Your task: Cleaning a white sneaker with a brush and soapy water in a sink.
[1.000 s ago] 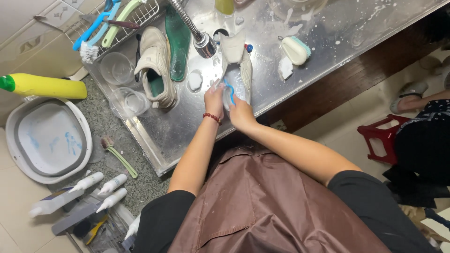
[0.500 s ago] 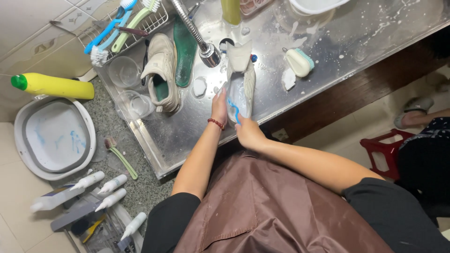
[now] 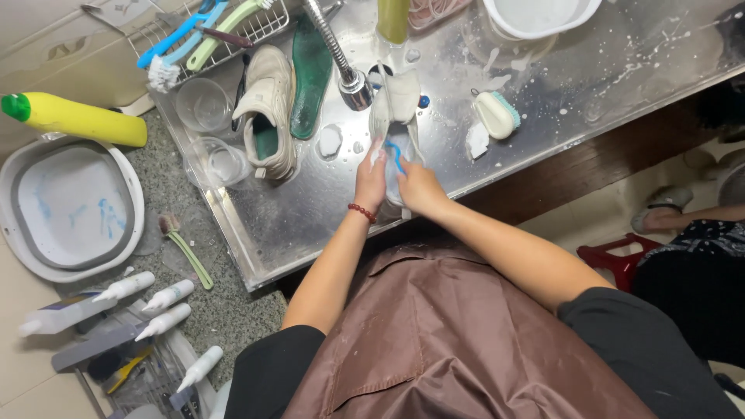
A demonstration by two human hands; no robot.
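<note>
Holding pale shoe (image 3: 397, 109) (apparently) both hands.

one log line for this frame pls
left hand: grips white shoe | right hand: on same shoe | place: steel sink, under faucet | nearby: scrub brush, second shoe

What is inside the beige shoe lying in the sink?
The shoe shows a green lining or insole in its opening; the toe end is hidden. A separate green insole lies beside it.
</note>
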